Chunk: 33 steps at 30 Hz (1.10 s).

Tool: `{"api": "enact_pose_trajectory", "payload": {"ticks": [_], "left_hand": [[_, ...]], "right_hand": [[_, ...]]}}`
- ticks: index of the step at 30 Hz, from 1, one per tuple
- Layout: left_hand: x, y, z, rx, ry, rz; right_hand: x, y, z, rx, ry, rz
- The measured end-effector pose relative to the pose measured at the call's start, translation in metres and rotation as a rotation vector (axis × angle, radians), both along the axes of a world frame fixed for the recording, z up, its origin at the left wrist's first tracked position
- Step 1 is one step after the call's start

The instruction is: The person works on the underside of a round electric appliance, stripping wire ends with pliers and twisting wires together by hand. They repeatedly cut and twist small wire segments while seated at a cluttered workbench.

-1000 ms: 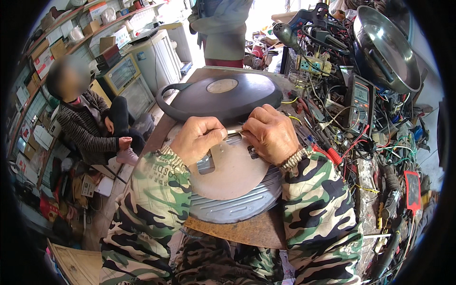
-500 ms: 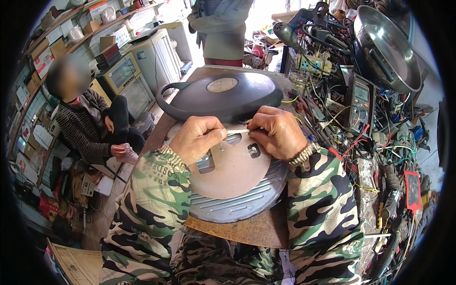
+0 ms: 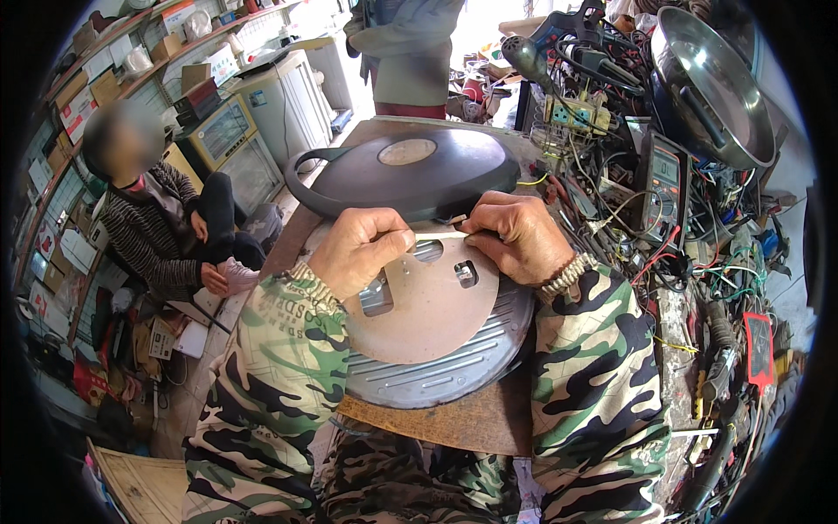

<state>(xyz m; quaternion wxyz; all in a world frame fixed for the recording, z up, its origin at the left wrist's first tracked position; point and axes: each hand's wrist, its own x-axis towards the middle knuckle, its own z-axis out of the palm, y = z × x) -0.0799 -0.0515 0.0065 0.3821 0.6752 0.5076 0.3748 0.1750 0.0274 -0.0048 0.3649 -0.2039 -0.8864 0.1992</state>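
Observation:
Both my hands are closed in a pinch at the far edge of a round tan sheet (image 3: 428,323) with several cut-outs. Between the fingertips of my left hand (image 3: 360,251) and my right hand (image 3: 521,240) stretches a thin whitish strip (image 3: 439,236); its ends are hidden in the fingers. Beneath the tan sheet lies a round grey metal plate (image 3: 428,387) with ridges, showing along the near side. Just beyond my hands rests a large dark round cover (image 3: 358,185) with a loop handle at its left and a pale oval in its middle.
Cables, tools and a multimeter (image 3: 665,179) crowd the bench's right side, with a steel pan (image 3: 714,87) behind. At the left a person (image 3: 161,218) sits by loaded shelves (image 3: 65,218); another person (image 3: 410,57) stands beyond the wooden table (image 3: 454,425).
My right hand has shifted slightly right and more of the whitish strip shows between my hands. The tan sheet stays nearly in place. The seated person's hand has moved slightly at the shoe.

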Motion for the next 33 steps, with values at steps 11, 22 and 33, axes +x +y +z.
{"api": "enact_pose_trajectory", "payload": {"ticks": [11, 22, 33], "left_hand": [[0.0, 0.004, -0.005, 0.018, -0.016, 0.02], [0.008, 0.008, -0.003, 0.006, 0.064, -0.021], [0.002, -0.012, 0.014, 0.009, 0.154, -0.047]], "right_hand": [[0.007, 0.002, 0.003, -0.17, -0.005, 0.043], [0.01, -0.001, 0.0, -0.289, 0.038, -0.011], [0.028, 0.016, 0.014, -0.507, 0.188, -0.074]]}}
